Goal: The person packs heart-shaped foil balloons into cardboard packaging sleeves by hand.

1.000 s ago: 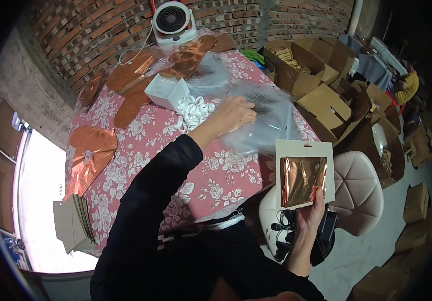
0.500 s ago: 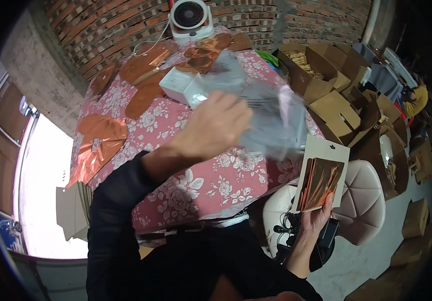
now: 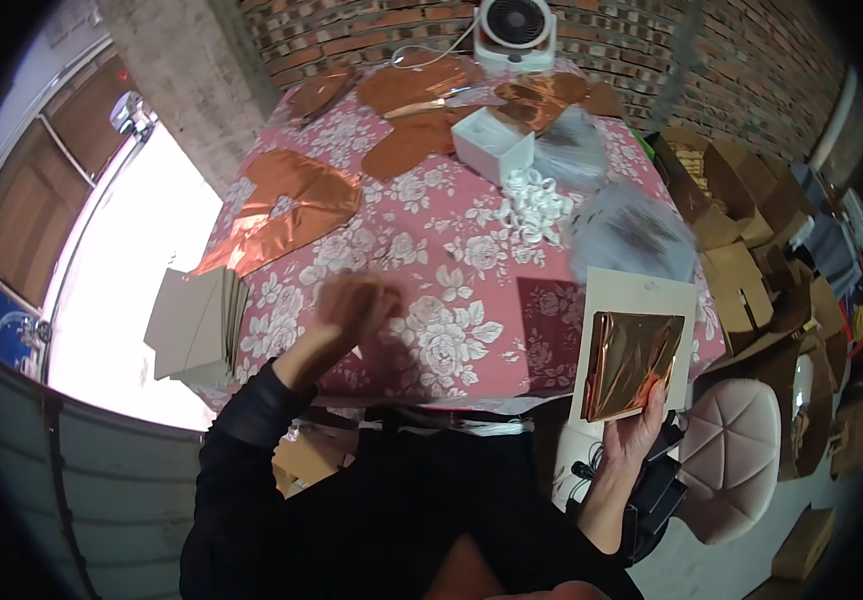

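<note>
A card stack (image 3: 191,325) and copper foil (image 3: 296,205) lie at left. The left hand (image 3: 354,303), blurred, is over the table (image 3: 441,330); I cannot tell its grip. Well apart, past white rings (image 3: 534,207), the right hand (image 3: 636,430) clamps 1 card (image 3: 639,290) with a foil pack (image 3: 639,362), in front of the bags (image 3: 636,232).

Dark, bunched sleeves (image 3: 241,440), black clothing (image 3: 411,500) between them, two bare hands (image 3: 354,308).

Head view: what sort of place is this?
Probably a small packing workshop: cartons crowd the right side, plastic bags lie on the table, and the right hand holds a card with a foil packet.
</note>
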`<act>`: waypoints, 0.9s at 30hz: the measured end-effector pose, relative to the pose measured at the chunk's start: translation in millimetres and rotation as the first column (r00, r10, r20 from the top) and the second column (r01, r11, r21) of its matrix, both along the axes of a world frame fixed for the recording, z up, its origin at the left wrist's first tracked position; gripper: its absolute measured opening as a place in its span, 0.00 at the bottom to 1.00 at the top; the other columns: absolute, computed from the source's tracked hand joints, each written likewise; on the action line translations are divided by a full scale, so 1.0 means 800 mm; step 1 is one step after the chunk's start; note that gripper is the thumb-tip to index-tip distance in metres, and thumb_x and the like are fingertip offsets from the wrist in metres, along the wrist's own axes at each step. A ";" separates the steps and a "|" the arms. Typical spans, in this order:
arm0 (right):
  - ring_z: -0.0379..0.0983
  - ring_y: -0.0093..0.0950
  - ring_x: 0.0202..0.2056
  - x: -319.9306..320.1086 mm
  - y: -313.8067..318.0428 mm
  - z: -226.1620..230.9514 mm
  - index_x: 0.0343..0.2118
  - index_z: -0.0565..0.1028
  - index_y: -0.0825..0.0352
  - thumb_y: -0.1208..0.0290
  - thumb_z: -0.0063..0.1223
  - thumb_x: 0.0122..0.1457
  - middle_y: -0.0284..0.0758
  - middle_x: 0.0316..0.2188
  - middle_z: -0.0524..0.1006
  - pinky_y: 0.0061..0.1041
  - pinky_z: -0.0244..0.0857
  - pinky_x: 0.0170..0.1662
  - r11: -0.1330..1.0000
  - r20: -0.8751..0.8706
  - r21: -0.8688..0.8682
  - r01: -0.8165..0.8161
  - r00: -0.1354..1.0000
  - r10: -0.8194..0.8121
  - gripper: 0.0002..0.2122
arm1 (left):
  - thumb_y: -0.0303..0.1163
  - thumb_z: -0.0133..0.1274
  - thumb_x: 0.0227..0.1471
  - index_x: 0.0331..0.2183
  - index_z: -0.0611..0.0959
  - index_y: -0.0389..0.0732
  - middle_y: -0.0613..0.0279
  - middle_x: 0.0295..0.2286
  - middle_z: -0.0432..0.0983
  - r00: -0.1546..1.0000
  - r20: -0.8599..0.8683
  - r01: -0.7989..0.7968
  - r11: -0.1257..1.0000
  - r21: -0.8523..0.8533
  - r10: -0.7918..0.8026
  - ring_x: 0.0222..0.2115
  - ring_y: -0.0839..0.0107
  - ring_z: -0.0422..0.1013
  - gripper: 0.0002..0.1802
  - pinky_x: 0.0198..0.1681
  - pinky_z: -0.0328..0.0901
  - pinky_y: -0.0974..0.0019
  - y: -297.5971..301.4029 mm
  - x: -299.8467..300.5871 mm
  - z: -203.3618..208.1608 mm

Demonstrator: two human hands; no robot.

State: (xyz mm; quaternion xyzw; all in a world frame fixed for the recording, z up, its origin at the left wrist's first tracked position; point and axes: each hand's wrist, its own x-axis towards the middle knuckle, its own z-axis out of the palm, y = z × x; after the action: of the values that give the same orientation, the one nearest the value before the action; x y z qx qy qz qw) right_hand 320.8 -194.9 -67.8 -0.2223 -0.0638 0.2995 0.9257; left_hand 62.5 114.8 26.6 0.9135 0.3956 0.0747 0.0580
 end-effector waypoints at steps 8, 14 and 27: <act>0.70 0.20 0.39 0.002 0.006 0.013 0.51 0.71 0.63 0.68 0.55 0.60 0.27 0.39 0.75 0.24 0.64 0.47 0.956 0.111 -0.289 -0.041 0.991 0.076 0.17 | 0.36 0.69 0.33 0.29 0.71 0.39 0.57 0.25 0.65 0.722 0.424 0.395 0.828 0.397 -0.547 0.30 0.55 0.63 0.25 0.35 0.58 0.54 0.009 -0.022 -0.058; 0.70 0.30 0.50 -0.036 0.033 0.065 0.56 0.66 0.65 0.66 0.58 0.58 0.34 0.51 0.72 0.33 0.64 0.55 0.861 0.128 -0.489 -0.137 0.966 0.226 0.24 | 0.38 0.68 0.35 0.24 0.76 0.41 0.60 0.27 0.66 0.837 0.414 0.301 0.932 0.202 -0.359 0.34 0.58 0.63 0.18 0.37 0.59 0.57 0.012 -0.020 -0.067; 0.71 0.30 0.50 -0.044 0.045 0.066 0.57 0.65 0.66 0.66 0.59 0.57 0.34 0.51 0.73 0.35 0.65 0.55 0.846 0.126 -0.520 -0.117 0.969 0.211 0.25 | 0.41 0.62 0.42 0.23 0.81 0.44 0.62 0.30 0.72 0.944 0.256 0.217 0.976 0.002 -0.210 0.38 0.60 0.65 0.12 0.43 0.58 0.57 0.016 -0.014 -0.066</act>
State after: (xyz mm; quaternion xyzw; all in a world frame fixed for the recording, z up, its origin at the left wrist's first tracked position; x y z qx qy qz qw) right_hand 285.3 -158.9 -15.3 -0.4779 -0.0839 0.3628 0.7956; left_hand 51.4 127.9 -26.0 0.9329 0.2847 0.1796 0.1283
